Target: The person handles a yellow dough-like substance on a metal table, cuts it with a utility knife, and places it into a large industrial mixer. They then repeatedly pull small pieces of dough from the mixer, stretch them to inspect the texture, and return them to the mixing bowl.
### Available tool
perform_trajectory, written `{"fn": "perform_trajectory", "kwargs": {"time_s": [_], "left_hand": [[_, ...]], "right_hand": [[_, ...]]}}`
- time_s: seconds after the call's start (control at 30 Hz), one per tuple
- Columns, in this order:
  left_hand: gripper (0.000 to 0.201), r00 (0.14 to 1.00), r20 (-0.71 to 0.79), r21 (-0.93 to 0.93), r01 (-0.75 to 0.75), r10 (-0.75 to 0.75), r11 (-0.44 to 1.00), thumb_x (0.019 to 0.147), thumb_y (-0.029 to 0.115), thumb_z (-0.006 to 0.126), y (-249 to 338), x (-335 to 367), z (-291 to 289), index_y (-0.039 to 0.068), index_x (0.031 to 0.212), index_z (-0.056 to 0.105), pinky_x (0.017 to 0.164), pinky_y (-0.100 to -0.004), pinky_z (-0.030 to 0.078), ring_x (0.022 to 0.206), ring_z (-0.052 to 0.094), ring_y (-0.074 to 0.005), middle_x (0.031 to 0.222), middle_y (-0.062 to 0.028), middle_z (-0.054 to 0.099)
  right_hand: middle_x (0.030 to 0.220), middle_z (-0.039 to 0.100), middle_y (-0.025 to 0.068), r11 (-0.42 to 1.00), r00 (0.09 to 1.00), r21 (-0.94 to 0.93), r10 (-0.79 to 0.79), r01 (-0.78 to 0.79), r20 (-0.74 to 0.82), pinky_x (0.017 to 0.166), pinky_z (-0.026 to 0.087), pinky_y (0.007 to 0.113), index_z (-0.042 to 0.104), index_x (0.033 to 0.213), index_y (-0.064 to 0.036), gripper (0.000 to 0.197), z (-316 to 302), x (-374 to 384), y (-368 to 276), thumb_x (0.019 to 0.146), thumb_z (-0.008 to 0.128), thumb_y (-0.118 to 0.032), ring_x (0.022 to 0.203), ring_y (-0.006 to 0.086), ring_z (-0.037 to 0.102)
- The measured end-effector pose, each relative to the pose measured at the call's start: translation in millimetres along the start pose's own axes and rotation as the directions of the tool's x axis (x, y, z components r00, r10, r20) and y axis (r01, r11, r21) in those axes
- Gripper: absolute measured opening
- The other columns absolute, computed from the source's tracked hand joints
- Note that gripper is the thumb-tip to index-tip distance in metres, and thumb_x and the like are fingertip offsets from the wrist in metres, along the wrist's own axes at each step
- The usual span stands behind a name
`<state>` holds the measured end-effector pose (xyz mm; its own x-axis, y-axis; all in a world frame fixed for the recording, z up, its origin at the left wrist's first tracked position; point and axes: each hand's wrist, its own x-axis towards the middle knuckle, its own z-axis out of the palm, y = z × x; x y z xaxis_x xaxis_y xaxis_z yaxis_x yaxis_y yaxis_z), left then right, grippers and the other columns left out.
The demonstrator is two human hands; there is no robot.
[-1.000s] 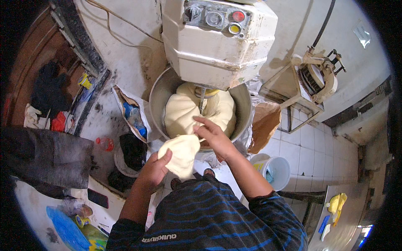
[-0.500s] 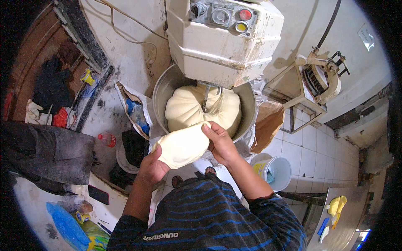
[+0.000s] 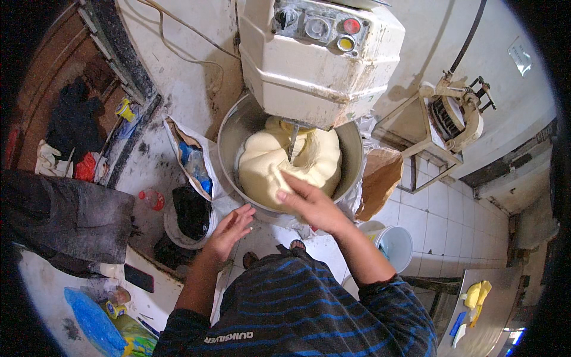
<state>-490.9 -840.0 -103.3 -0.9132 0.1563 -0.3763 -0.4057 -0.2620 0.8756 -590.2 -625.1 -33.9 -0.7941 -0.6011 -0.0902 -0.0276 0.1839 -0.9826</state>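
Note:
A large mass of pale dough [image 3: 259, 157] fills much of the steel mixing bowl [image 3: 229, 134], with the mixer's metal hook [image 3: 294, 143] standing in its middle. My right hand [image 3: 309, 205] reaches over the bowl's near rim. A small flap of dough [image 3: 278, 178] is pinched between its thumb and fingers, against the larger mass. Where the flap ends and the mass begins is hard to make out. My left hand [image 3: 229, 231] is just outside the near left rim, empty, its fingers spread apart.
The white mixer head [image 3: 321, 71] overhangs the bowl's far side. An opened sack [image 3: 193, 157] stands at its left, a brown paper sack [image 3: 380, 178] at its right. Nearer are a black-lined bucket [image 3: 191, 214] and a pale bucket [image 3: 398, 247]. A phone [image 3: 138, 278] lies lower left.
The dough piece that both hands held stretched has gone down onto the mass in the bowl. My left hand has let go; my right has moved down with the dough. The mass has changed shape.

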Motion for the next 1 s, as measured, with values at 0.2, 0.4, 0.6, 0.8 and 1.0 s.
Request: {"fn": "perform_trajectory", "kwargs": {"time_s": [0.2,0.4,0.6,0.8,1.0], "left_hand": [[0.052,0.975,0.166,-0.213,-0.112,0.149,0.971,0.091,0.020,0.050,7,5,23,-0.001,0.134,0.029,0.099,-0.0361,0.034,0.119,0.042,-0.0217,0.130,-0.0135,0.043],[0.057,0.979,0.150,-0.535,-0.035,0.136,0.844,0.089,0.025,0.050,33,-7,21,-0.003,0.134,0.027,0.101,-0.0411,0.033,0.121,0.042,-0.0288,0.131,-0.0165,0.042],[0.077,0.957,0.220,-0.616,-0.014,0.189,0.788,0.084,0.048,0.052,42,-10,22,-0.001,0.137,0.022,0.105,-0.0446,0.027,0.127,0.034,-0.0309,0.137,-0.0176,0.034],[0.082,0.926,0.284,-0.765,0.063,0.249,0.641,0.084,0.061,0.040,25,-13,0,0.000,0.137,0.023,0.106,-0.0477,0.023,0.127,0.033,-0.0335,0.138,-0.0174,0.033],[0.072,0.988,0.018,-0.338,0.153,-0.156,0.929,0.088,0.060,0.032,9,-1,1,0.003,0.132,0.033,0.101,-0.0469,0.033,0.119,0.044,-0.0316,0.129,-0.0167,0.044]], "right_hand": [[0.140,0.031,0.0166,0.998,0.950,0.050,-0.041,0.027,0.311,0.106,0.022,0.031,0.024,0.139,-0.0025,0.070,16,-3,-19,0.090,0.043,-0.050,0.130,0.0243,0.030],[0.135,0.039,0.0118,0.798,0.956,0.549,0.114,-0.249,0.269,0.102,0.029,0.029,0.026,0.139,-0.0024,0.065,-5,6,-14,0.093,0.040,-0.046,0.121,0.0178,0.039],[0.117,0.053,0.0073,0.852,0.966,0.480,0.104,-0.210,0.237,0.092,0.038,0.027,0.042,0.128,-0.0012,0.054,0,6,2,0.089,0.053,-0.038,0.106,0.0145,0.049],[0.087,0.060,0.0006,0.988,0.950,0.038,0.131,-0.147,0.285,0.075,0.043,0.026,0.059,0.098,-0.0016,0.027,-14,0,15,0.083,0.065,-0.024,0.082,0.0106,0.054],[0.090,0.054,0.0077,0.768,0.879,-0.474,-0.477,0.431,0.026,0.076,0.041,0.035,0.059,0.092,-0.0053,0.019,13,-10,-11,0.077,0.067,-0.012,0.086,0.0227,0.052]]}}
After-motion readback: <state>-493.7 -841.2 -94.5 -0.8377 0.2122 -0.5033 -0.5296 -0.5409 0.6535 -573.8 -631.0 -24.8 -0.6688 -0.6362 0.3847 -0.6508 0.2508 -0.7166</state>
